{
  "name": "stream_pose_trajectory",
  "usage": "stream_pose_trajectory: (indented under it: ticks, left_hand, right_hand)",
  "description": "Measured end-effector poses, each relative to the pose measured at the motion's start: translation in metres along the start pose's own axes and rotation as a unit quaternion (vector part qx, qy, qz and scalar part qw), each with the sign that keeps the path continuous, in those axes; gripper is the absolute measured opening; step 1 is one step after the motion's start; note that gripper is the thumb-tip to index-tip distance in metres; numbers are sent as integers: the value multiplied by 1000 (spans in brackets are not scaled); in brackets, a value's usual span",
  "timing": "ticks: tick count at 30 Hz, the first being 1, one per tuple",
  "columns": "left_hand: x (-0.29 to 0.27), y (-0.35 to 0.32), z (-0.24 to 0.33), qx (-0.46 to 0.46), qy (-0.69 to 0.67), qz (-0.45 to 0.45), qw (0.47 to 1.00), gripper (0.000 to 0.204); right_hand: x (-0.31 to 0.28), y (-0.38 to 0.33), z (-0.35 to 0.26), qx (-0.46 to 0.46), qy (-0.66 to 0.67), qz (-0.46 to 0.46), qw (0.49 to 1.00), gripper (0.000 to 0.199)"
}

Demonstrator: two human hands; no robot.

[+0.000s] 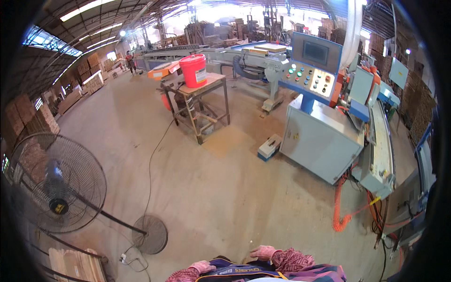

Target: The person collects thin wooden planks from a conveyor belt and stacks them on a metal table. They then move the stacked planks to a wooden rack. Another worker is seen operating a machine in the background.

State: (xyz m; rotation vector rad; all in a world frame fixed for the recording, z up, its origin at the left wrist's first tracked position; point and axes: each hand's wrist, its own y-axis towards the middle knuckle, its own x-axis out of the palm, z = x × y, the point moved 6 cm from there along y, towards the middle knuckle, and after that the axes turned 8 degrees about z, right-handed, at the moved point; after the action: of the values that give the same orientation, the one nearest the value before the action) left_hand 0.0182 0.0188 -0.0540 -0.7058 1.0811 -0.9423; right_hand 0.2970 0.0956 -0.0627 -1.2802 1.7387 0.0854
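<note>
At the lower edge, my left hand (pixel 203 266) lies against the dark purple apron (pixel 235 270) at my front, its fingers stretched out and nothing seen in it. My right hand (pixel 264 252) is just to the right, over the floor at the apron's edge, fingers loosely apart and without an object. Both sleeves (pixel 293 260) are pink and dark patterned. Farther ahead, a red bucket (pixel 193 71) stands on a small wooden table (pixel 213 82), well away from both hands.
A large pedestal fan (pixel 58 188) stands at left, its cable crossing the floor. Boards (pixel 77 264) lie below it. At right are a machine cabinet (pixel 319 141), a control panel (pixel 307 75) and an orange coiled hose (pixel 339 211). A toolbox (pixel 269 147) sits beside the cabinet.
</note>
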Motion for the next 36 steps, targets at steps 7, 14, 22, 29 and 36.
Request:
stream_pose_trajectory:
  ticks: [7, 14, 22, 29, 36]
  left_hand:
    - [-205, 203, -34, -49, -89, 79, 992, 58]
    - [-513, 330, -28, 21, 70, 12, 997, 53]
    - [-696, 485, -108, -49, -7, -34, 998, 62]
    - [-977, 649, -98, 32, 51, 64, 996, 61]
    - [-1282, 667, 2, -25, 39, 142, 989, 61]
  right_hand:
    - [-162, 248, 154, 60, 171, 241, 954, 40]
    - [-425, 331, 315, 381, 541, 231, 713, 17]
    - [-502, 353, 527, 246, -73, -17, 966, 25]
    - [-658, 523, 756, 375, 318, 134, 860, 31]
    - [-1047, 706, 809, 241, 347, 354, 834, 31]
